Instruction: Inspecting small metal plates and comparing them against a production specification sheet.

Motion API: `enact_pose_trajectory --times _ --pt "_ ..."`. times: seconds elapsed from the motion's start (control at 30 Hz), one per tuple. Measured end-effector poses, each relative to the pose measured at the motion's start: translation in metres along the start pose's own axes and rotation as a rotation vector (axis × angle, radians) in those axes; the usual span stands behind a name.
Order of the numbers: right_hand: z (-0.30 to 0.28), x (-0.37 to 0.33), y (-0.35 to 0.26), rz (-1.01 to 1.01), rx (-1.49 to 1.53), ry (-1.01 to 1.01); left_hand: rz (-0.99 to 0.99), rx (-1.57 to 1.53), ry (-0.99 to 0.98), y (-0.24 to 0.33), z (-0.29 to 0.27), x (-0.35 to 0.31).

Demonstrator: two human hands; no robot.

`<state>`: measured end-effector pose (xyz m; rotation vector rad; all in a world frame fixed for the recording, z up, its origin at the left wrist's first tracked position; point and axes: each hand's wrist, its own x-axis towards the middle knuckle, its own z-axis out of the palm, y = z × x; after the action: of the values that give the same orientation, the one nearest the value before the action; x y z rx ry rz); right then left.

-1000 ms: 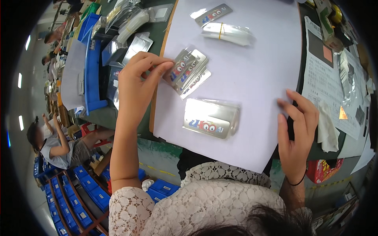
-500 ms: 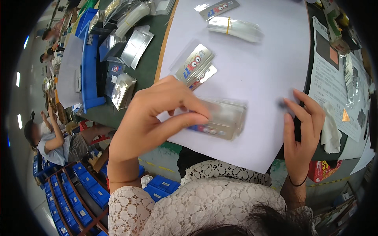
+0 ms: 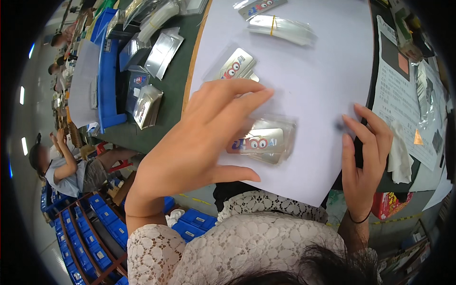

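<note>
The left hand point(image 3: 204, 126) has just gone from a pinch to spread wide, leaving a silvery cartoon-eyed card point(image 3: 260, 143) atop the near stack on white paper point(image 3: 313, 85). The right hand point(image 3: 365, 152) curls loosely, seemingly empty, fingertips blurred.

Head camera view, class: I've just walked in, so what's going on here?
A person has small silver cards in two piles on a white sheet. The left hand is spread open, partly over the nearer pile; whether it touches the cards is unclear. The right hand is loosely curled by the sheet's right edge. Farther up lie the other pile, partly hidden by the left hand, and a yellow-banded bundle of clear sleeves.
</note>
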<state>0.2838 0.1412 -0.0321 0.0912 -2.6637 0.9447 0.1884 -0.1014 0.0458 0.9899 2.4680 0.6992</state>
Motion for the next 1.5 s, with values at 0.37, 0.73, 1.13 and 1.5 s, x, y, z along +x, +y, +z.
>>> enact_pose_trajectory --times 0.37,0.73,1.13,1.5 --pt "0.001 0.000 -0.002 -0.005 0.019 0.020 0.019 0.004 -0.076 0.005 0.009 0.002" --pt "0.003 -0.001 -0.001 0.002 0.062 0.052 0.054 0.127 -0.121 -0.001 0.009 0.012" --pt "0.004 0.000 -0.002 -0.014 0.050 0.064 0.088 0.080 -0.042 0.003 0.017 0.002" --pt "0.004 -0.003 -0.005 -0.005 0.056 0.083 0.107 0.149 -0.071 0.007 0.019 -0.005"
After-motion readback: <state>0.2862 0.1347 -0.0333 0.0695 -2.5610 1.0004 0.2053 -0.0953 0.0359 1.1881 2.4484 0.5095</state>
